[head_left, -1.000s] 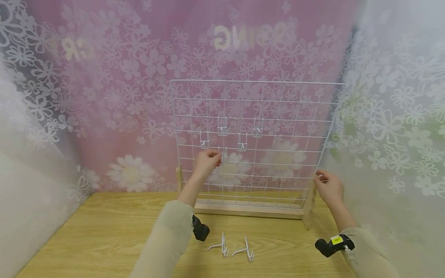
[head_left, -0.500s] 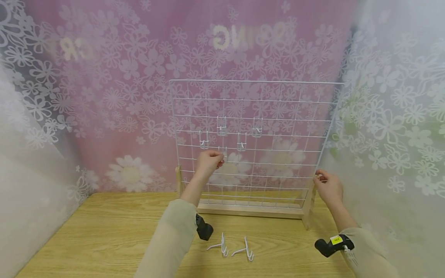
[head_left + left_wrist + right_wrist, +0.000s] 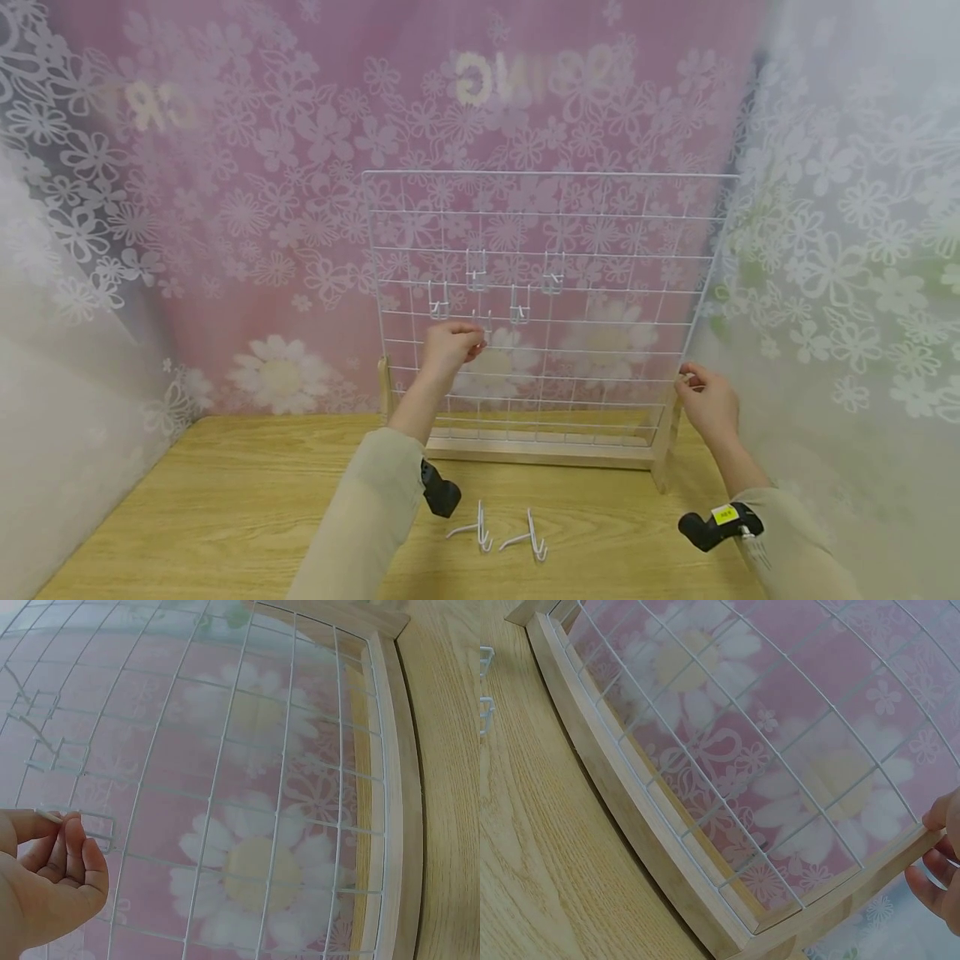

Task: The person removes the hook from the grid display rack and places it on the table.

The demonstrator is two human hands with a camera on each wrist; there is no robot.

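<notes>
My left hand (image 3: pixel 450 350) is up at the middle of a white wire grid panel (image 3: pixel 551 173). Its thumb and fingertips pinch the prong of a white wire display hook (image 3: pixel 101 831), whose back frame lies against the grid. Above this one, several similar hooks (image 3: pixel 520 312) hang on the grid wires. At the panel's right side, my right hand (image 3: pixel 708 404) holds the edge where the grid meets the wooden stand (image 3: pixel 540 456). In the right wrist view its thumb lies on top of that edge, with the fingers (image 3: pixel 928 889) curled below.
Two loose white hooks, a left one (image 3: pixel 480 528) and a right one (image 3: pixel 531 535), lie on the wood-grain table (image 3: pixel 225 500) in front of the stand. A flowered pink curtain (image 3: pixel 262 208) hangs behind the grid, and a pale one (image 3: pixel 847 250) is at the right.
My left hand has shifted slightly to the right along the grid, with the pinched hook moving a little too. The right hand stays at the panel's edge.
</notes>
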